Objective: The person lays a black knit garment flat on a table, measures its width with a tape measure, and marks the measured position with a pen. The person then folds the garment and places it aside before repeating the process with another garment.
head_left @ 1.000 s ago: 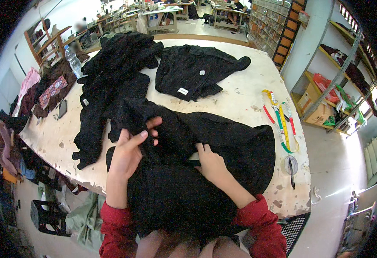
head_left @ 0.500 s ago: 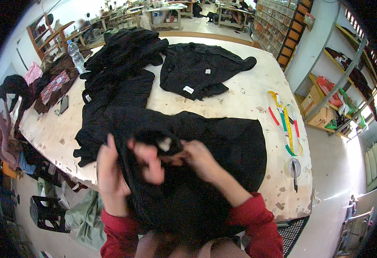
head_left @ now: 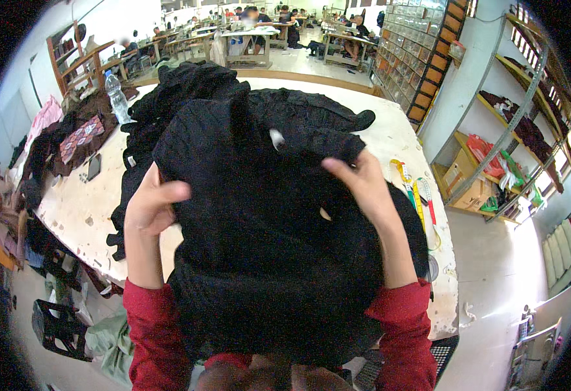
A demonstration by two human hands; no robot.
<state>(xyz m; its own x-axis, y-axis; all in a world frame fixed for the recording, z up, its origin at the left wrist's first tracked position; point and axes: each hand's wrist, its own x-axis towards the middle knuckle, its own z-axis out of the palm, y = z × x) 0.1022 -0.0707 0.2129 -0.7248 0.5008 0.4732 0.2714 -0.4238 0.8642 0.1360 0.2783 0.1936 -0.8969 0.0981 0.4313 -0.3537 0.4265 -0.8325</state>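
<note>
A large black garment [head_left: 266, 234] is spread and lifted in front of me, its lower part hanging over the table's near edge. My left hand [head_left: 154, 203] grips its left side, with the thumb on top and the fingers behind the cloth. On the other side, my right hand [head_left: 367, 186] holds its right edge in the same manner. A small white label [head_left: 277, 139] shows near its upper middle. Behind it lie a heap of black garments [head_left: 197, 81] at the back left and another black garment [head_left: 311, 107] to the right, partly covered.
On the pale worktable [head_left: 396, 133] a coloured tape measure [head_left: 418, 195] lies at the right. A phone [head_left: 94, 167], a plastic bottle [head_left: 116, 98] and brown clothing [head_left: 80, 140] are at the left. Shelving [head_left: 513, 120] stands right; people sit at sewing tables farther back.
My hands were close together in the garment's folds; now they are apart at its two sides. The garment has been raised and spread, covering more of the table.
</note>
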